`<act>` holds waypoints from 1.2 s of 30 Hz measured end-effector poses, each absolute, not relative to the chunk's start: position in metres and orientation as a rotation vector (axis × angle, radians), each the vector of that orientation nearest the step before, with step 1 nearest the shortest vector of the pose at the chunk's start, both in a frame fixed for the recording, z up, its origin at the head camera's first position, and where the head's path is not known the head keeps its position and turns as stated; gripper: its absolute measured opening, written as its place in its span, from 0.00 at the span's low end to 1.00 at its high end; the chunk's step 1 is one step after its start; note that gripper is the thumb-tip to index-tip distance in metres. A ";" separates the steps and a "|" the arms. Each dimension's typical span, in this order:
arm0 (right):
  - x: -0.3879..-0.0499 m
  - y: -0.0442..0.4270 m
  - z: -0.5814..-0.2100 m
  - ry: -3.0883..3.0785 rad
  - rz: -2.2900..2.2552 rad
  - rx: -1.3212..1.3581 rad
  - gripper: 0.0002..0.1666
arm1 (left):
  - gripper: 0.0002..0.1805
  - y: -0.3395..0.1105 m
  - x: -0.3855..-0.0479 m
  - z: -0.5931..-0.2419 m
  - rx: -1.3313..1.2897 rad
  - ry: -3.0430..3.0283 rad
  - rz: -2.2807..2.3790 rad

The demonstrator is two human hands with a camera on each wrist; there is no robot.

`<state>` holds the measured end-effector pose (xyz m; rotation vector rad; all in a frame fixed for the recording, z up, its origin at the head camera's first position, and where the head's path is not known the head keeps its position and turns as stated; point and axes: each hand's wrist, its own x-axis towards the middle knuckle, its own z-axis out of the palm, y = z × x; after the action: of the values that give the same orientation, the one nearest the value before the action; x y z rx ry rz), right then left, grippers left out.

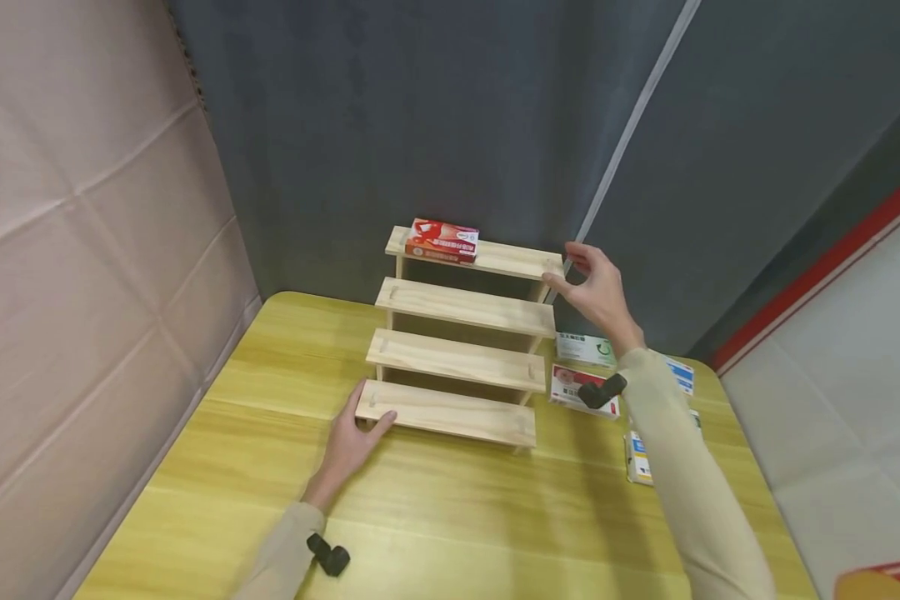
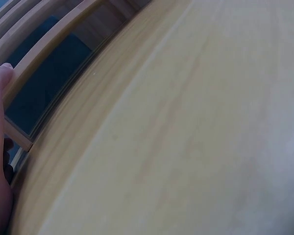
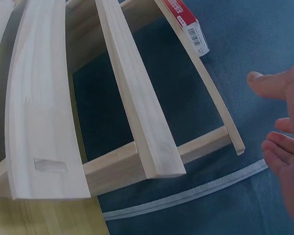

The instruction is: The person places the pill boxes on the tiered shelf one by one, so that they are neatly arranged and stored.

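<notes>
One four-step rack [image 1: 457, 360], one red box [image 1: 442, 242] on top, left hand [image 1: 350, 442] gripping the lowest step [image 1: 450, 414], right hand [image 1: 600, 287] empty, fingers parted, at least four boxes [image 1: 583, 348] on the counter [image 1: 435, 517]

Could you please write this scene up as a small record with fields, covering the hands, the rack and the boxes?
Rack: four-tier wooden rack, standing on the table
Left hand: grips the left end of the lowest tier
Right hand: beside the right end of the top tier, holding nothing
On top tier: red box, towards the left end
Right of rack: green-and-white box, red-and-white box
Partly hidden by right sleeve: more boxes, exact count unclear
</notes>
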<state>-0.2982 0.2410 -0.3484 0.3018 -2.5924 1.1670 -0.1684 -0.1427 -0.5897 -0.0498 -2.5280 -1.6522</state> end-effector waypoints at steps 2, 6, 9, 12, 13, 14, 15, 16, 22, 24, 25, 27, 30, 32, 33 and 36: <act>-0.297 0.244 -0.349 -2.592 1.162 0.292 0.43 | 0.52 -0.143 -0.168 -0.590 -0.051 -2.526 -1.656; -0.292 0.250 -0.350 -2.580 1.153 0.279 0.42 | 0.53 -0.144 -0.169 -0.591 -0.052 -2.523 -1.652; -0.286 0.255 -0.352 -2.581 1.150 0.263 0.42 | 0.53 -0.144 -0.169 -0.591 -0.052 -2.528 -1.652; -0.279 0.262 -0.357 -2.598 1.152 0.231 0.43 | 0.53 -0.144 -0.169 -0.590 -0.053 -2.533 -1.657; -0.276 0.265 -0.359 -2.605 1.159 0.221 0.43 | 0.53 -0.144 -0.168 -0.590 -0.053 -2.534 -1.661; -0.274 0.267 -0.361 -2.608 1.163 0.216 0.43 | 0.52 -0.144 -0.168 -0.590 -0.054 -2.533 -1.661; -0.271 0.270 -0.363 -2.611 1.167 0.209 0.43 | 0.52 -0.144 -0.168 -0.590 -0.055 -2.531 -1.663; -0.269 0.272 -0.365 -2.611 1.170 0.202 0.44 | 0.52 -0.144 -0.168 -0.590 -0.054 -2.530 -1.662; -0.253 0.283 -0.372 -2.599 1.184 0.153 0.44 | 0.52 -0.144 -0.168 -0.590 -0.054 -2.523 -1.654; -0.248 0.286 -0.373 -2.591 1.191 0.141 0.44 | 0.52 -0.144 -0.168 -0.590 -0.056 -2.524 -1.652; -0.246 0.287 -0.374 -2.587 1.194 0.137 0.44 | 0.52 -0.144 -0.168 -0.590 -0.056 -2.523 -1.651; -0.241 0.291 -0.375 -2.582 1.197 0.135 0.44 | 0.52 -0.144 -0.168 -0.590 -0.058 -2.522 -1.648; -0.234 0.296 -0.376 -2.591 1.194 0.131 0.44 | 0.51 -0.144 -0.169 -0.591 -0.064 -2.518 -1.641; -0.229 0.301 -0.377 -2.614 1.181 0.128 0.45 | 0.51 -0.144 -0.169 -0.591 -0.069 -2.516 -1.635; -0.226 0.303 -0.377 -2.628 1.177 0.131 0.46 | 0.51 -0.144 -0.170 -0.591 -0.071 -2.514 -1.636; -0.219 0.310 -0.380 -2.674 1.163 0.126 0.48 | 0.51 -0.144 -0.169 -0.592 -0.069 -2.518 -1.632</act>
<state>-0.2190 0.3099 -0.3796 0.1261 -2.6739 1.1629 -0.1694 -0.1438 -0.5916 -0.0688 -2.5183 -1.6321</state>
